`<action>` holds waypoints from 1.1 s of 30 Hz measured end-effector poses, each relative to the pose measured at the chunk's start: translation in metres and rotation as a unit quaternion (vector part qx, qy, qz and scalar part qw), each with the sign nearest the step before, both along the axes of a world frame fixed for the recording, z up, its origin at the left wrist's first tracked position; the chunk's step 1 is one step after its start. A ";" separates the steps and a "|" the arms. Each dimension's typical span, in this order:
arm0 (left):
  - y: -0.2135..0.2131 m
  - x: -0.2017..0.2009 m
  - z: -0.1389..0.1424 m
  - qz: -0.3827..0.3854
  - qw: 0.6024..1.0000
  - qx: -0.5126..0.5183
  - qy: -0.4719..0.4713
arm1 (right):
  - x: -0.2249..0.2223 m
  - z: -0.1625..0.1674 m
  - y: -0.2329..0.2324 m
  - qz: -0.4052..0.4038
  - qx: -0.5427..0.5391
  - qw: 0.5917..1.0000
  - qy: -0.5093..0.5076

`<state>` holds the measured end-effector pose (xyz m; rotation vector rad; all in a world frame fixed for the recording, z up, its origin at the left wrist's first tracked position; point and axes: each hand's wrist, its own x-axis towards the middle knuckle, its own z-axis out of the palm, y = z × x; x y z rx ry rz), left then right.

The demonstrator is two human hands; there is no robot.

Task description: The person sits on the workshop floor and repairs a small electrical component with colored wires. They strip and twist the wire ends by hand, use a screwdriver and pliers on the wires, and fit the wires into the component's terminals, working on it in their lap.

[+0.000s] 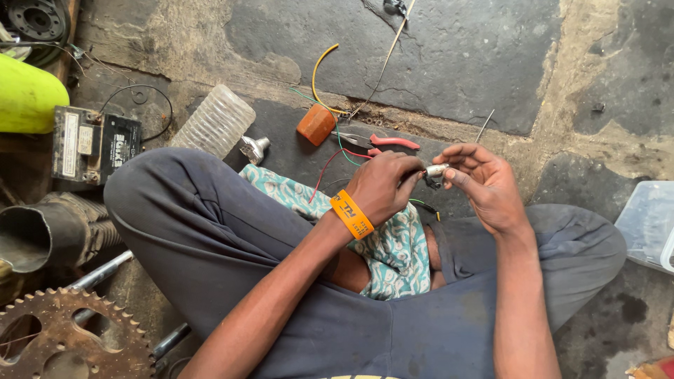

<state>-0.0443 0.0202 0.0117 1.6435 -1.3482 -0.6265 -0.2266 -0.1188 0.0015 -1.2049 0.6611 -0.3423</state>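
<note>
I sit cross-legged on a stone floor. My left hand (382, 184), with an orange wristband (352, 215), and my right hand (483, 181) meet over my lap. Between their fingertips they pinch a small silver metal part (437, 169) with thin wires hanging from it. Red and green wires (335, 158) trail from my left hand toward the floor. Red-handled pliers (379, 143) lie just beyond my hands, next to an orange lens cap (316, 124) with a yellow wire (317, 74).
A clear ribbed bottle (215, 121) and a small metal fitting (253, 148) lie at the upper left. A black battery (95, 144), a rubber boot (53, 228), a rusty sprocket (67, 337) and a yellow-green body (28, 95) crowd the left. A clear plastic box (649, 221) sits right.
</note>
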 end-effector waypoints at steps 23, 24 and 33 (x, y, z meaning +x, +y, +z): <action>-0.001 0.001 0.008 -0.019 0.990 0.071 0.117 | -0.002 0.003 -0.001 0.019 0.017 1.000 -0.005; -0.001 0.001 0.006 -0.018 0.991 0.063 0.119 | -0.001 0.004 -0.001 0.022 0.008 1.000 0.002; -0.001 0.009 -0.001 -0.068 0.983 0.146 0.085 | 0.002 0.008 0.004 0.088 -0.017 0.994 0.065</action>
